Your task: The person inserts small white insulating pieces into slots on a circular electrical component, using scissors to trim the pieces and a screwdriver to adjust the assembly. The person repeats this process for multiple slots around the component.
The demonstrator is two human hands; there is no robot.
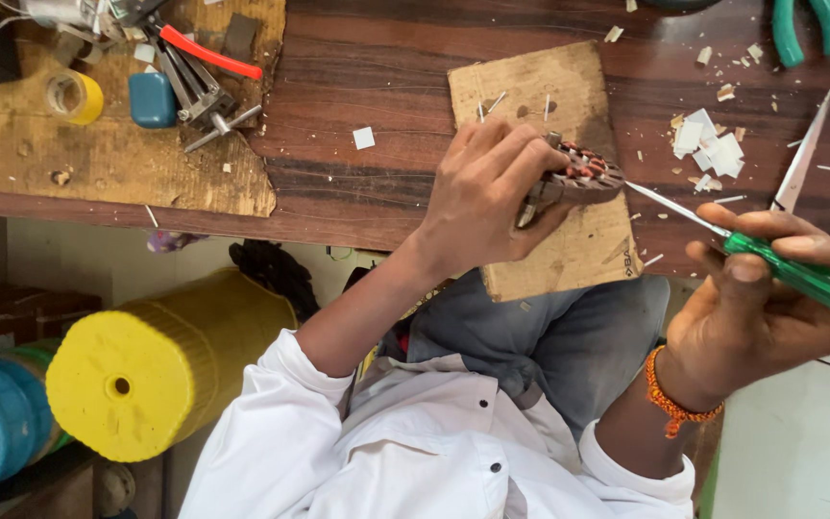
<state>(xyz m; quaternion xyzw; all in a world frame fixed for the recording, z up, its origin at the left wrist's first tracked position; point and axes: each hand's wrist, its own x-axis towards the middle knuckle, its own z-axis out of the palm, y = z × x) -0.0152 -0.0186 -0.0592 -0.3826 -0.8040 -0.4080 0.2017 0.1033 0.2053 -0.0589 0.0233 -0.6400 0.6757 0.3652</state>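
Right by my lap, my left hand (pixel 482 197) clamps the little round gridded part (pixel 583 175) on the cardboard pad (pixel 569 250) so it won't slide, while my right hand (pixel 756 308) grips a green screwdriver (pixel 799 279), tip aimed at it. Past my hands on the counter (pixel 377 86): white scraps (pixel 708 144), green pliers (pixel 804 29).

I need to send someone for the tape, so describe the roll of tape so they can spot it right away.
Start at the pale worn board lying on the dark wooden bench, far from both hands. The roll of tape lies there beside a small blue case and red-handled pliers. It is the only yellow ring with an open centre.
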